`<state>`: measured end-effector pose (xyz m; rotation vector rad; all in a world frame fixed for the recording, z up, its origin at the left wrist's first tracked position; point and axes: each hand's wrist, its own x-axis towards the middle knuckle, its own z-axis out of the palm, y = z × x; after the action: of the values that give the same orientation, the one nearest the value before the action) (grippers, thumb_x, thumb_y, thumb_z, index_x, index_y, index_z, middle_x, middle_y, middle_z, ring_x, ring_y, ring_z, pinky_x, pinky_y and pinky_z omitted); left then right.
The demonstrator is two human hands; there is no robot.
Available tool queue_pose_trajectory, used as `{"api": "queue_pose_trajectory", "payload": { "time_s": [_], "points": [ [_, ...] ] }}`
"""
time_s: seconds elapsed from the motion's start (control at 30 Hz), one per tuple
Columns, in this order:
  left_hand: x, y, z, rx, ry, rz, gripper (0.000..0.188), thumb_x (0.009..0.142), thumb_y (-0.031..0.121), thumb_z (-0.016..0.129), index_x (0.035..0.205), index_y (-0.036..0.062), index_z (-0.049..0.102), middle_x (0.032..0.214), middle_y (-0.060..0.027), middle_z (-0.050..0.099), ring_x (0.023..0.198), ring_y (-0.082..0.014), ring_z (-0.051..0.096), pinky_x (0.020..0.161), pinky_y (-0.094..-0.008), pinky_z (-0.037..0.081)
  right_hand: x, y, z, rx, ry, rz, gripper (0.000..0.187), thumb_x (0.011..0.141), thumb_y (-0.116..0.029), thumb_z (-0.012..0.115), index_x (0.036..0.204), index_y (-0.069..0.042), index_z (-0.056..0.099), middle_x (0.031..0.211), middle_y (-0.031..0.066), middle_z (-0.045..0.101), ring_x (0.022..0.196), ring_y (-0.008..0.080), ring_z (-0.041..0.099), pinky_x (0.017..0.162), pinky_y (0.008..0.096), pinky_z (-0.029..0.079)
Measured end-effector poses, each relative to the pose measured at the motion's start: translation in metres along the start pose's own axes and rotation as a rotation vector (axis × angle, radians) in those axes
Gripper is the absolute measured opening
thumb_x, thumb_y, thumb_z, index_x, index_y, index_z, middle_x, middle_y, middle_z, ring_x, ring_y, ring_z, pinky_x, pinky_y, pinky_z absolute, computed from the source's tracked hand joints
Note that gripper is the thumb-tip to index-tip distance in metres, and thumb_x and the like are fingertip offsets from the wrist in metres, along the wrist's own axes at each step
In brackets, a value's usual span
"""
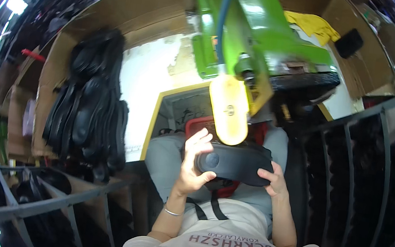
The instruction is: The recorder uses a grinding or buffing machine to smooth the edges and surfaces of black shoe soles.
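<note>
A black shoe sole (237, 164) lies crosswise between my two hands, above my lap. At its left end is my left hand (193, 163), fingers stretched upward along the edge and thumb against the lower corner, cupping that end. My right hand (275, 181) grips the other end, its thumb on the sole's face and the other fingers partly hidden. Just beyond the sole hangs a bright yellow oval lamp-like head (229, 110), attached to the green machine (270, 37); it overlaps the sole's far edge in the view.
To the left, a cardboard box (47, 97) borders a stack of black soles (89, 103) on a white table (147, 66). Metal racks (70, 199) holding dark pieces flank me. A yellow cloth (314, 26) lies back right. A red container (197, 122) sits below the lamp.
</note>
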<state>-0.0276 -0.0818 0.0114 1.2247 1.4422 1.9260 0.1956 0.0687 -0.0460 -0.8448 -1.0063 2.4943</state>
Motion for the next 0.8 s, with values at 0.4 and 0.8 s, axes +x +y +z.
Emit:
{"api": "queue_pose_trajectory", "payload": {
  "time_s": [0.4, 0.8],
  "points": [
    [0.075, 0.0, 0.097, -0.231, 0.03, -0.571, 0.014, 0.082, 0.011, 0.069, 0.086, -0.0021, 0.067, 0.075, -0.0005, 0.064, 0.065, -0.0041, 0.053, 0.057, -0.0187, 0.043, -0.028, 0.057, 0.026, 0.392, 0.13, -0.014, 0.065, 0.076, 0.009, 0.065, 0.134, -0.007, 0.039, 0.13, 0.0067, 0.047, 0.122, 0.0215, 0.044, 0.104, 0.0374, 0.036],
    [0.048, -0.024, 0.072, 0.123, 0.215, -0.247, 0.011, 0.079, 0.004, 0.07, 0.083, -0.0025, 0.062, 0.073, -0.0009, 0.061, 0.065, -0.0059, 0.052, 0.061, -0.02, 0.043, -0.031, -0.041, -0.003, 0.194, 0.601, -0.469, 0.069, 0.072, 0.006, 0.058, 0.135, 0.006, 0.03, 0.126, 0.0184, 0.047, 0.114, 0.0287, 0.05, 0.099, 0.0383, 0.041]
  ]
}}
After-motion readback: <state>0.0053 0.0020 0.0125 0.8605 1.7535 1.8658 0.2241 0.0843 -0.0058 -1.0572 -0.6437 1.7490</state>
